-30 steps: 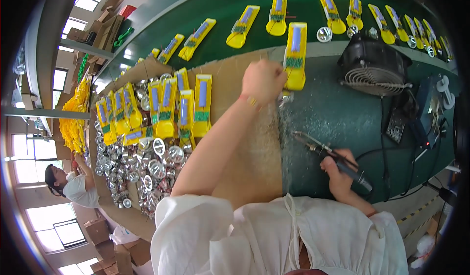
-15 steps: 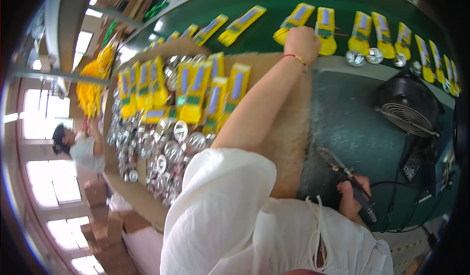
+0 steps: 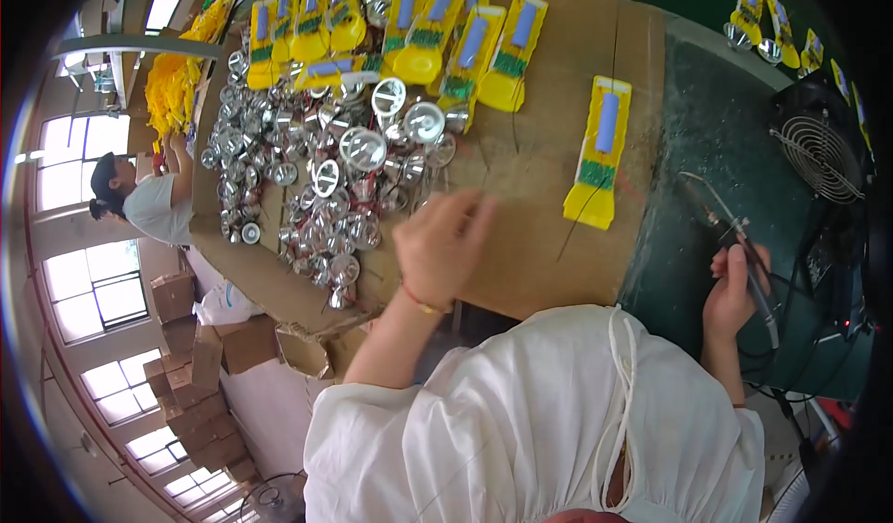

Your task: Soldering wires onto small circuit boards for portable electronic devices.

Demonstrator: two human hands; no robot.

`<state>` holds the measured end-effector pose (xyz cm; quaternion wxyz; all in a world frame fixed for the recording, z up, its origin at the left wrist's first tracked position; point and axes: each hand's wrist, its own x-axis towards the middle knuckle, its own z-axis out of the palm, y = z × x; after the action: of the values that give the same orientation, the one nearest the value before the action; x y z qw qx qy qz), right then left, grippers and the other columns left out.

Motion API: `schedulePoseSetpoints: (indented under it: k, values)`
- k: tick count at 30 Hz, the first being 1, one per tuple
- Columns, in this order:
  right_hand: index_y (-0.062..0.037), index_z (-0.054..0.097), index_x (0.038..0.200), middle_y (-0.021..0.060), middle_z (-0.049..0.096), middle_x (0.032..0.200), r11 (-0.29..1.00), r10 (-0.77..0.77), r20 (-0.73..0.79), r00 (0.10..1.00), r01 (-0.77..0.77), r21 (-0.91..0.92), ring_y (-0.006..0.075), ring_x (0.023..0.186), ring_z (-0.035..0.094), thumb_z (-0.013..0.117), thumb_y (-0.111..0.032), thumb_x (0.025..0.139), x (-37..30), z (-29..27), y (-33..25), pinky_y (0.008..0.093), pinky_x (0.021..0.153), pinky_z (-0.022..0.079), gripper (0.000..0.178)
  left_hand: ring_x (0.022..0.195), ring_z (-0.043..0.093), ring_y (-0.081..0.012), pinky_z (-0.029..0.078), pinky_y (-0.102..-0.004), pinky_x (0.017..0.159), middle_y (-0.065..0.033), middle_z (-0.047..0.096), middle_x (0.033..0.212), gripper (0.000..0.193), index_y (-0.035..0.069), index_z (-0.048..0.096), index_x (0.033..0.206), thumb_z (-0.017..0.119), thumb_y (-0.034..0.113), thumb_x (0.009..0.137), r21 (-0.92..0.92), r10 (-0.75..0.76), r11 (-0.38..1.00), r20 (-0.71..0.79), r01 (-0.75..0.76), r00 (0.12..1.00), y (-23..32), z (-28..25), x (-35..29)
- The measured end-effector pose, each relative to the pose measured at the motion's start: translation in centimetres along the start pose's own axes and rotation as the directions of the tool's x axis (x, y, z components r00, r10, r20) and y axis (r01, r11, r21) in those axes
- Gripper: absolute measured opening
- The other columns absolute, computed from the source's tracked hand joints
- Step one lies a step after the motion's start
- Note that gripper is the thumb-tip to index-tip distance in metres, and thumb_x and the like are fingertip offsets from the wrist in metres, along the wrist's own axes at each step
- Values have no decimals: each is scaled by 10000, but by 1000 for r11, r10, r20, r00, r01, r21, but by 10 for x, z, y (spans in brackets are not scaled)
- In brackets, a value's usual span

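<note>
L hand (image 3: 439, 248) ctr, fingers curled, grip unclear, reflectors (image 3: 362, 149) @ 10 o'clock, R hand (image 3: 731, 295) @ 3 o'clock, fingers wrapped rd soldering iron (image 3: 765, 309)

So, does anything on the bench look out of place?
One yellow casing lies crosswise beside the silver reflectors; it looks askew because the other casings around it lie roughly lengthwise.

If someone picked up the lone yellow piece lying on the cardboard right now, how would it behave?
The yellow piece would probably stay stiff: it looks like moulded plastic with firm edges. It seems unlikely to roll, lying flat on the cardboard. The thin dark wire trailing from it looks floppy and might snag.
</note>
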<state>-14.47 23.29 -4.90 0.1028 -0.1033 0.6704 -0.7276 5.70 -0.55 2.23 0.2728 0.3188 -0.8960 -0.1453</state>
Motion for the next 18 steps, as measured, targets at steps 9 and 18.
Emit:
schedulePoseSetpoints:
  k: [9,18]
  values:
    - [15,539,923,56,554,670,1000,-8,81,997,6,24,91,557,504,580,-136,830,-19,4,-8,190,502,384,182,881,503,-196,387,-342,755,-27,557,836,213,74,607,900,518,136,717,523,253,768,284,-370,925,-44,-5,-40]
    - [29,527,905,95,584,698,1000,-4,223,975,9,-22,110,597,565,605,-68,805,-40,23,-30,217,550,466,160,647,599,-190,433,-314,669,-59,631,693,76,49,626,772,627,123,788,-176,-12,983,203,48,979,0,19,-8]
